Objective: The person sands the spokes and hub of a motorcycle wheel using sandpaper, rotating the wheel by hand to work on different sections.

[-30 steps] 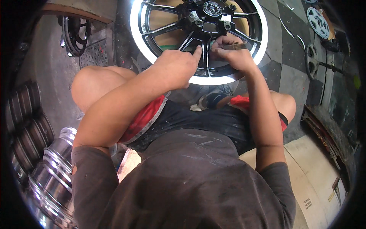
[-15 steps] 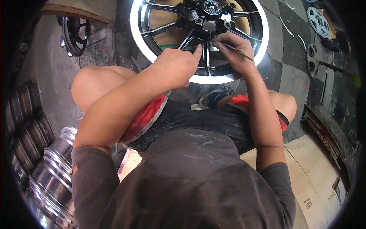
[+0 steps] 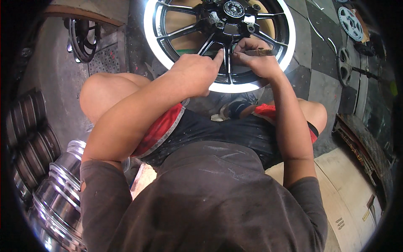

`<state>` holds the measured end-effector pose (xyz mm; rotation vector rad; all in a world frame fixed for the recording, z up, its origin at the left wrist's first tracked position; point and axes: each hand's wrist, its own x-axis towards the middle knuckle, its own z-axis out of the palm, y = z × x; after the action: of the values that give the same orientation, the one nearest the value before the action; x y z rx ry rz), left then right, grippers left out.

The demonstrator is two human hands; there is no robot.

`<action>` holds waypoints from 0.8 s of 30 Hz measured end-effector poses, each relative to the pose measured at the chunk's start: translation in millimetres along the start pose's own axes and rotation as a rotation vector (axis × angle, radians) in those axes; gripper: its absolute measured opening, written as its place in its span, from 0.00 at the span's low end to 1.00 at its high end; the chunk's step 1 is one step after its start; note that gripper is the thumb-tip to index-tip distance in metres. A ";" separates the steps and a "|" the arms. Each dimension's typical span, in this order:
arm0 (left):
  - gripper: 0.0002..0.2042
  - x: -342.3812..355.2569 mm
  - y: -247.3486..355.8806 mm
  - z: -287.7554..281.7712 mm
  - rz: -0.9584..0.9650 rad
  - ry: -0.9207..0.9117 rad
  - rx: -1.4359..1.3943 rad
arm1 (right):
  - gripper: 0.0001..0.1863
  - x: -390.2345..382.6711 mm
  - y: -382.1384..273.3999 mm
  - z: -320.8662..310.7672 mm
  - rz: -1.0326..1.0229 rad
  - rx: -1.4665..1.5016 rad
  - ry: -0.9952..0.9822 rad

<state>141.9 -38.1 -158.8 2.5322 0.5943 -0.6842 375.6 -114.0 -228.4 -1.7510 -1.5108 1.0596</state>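
Note:
A black wheel rim [image 3: 228,77] with a bright silver lip and thin spokes lies in front of me at the top of the view. On one of its near spokes rests the stretched index finger of my left hand [image 3: 195,72]; the other fingers curl under, and nothing shows in them. Just right of that spoke, my right hand [image 3: 262,66] pinches a thin, flat, brownish tool [image 3: 261,52]. The tool's back end sticks out past the hand; its working tip is hidden by my fingers.
Polished silver rims [image 3: 58,189] are stacked at lower left, near darker rims [image 3: 31,147]. A black wheel [image 3: 84,42] stands at upper left. At right are a pale wheel cover [image 3: 350,23], a grey one [image 3: 344,67] and flattened cardboard [image 3: 336,176].
My right hand has shifted slightly and rolled, so the tool now shows its broad flat side and points more sideways. My left index finger stays on the spoke.

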 end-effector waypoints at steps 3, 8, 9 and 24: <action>0.57 1.2 0.4 -2.7 -0.006 -0.032 0.008 | 0.07 -1.2 -0.5 -1.4 0.075 0.136 -0.134; 0.60 1.3 -2.3 -8.1 0.005 -0.087 -0.030 | 0.07 -5.2 -6.4 -6.0 0.096 0.266 -0.090; 0.60 0.7 -3.0 -10.6 0.009 -0.088 -0.026 | 0.09 -6.7 -14.8 -11.2 0.164 0.471 -0.067; 0.44 9.1 -2.7 -6.8 0.223 0.011 -0.224 | 0.22 -41.1 -42.5 -59.0 -0.237 0.502 0.119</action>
<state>150.1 -29.9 -159.3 2.3478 0.3612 -0.4944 402.8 -142.7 -154.8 -1.2331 -1.2103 1.0748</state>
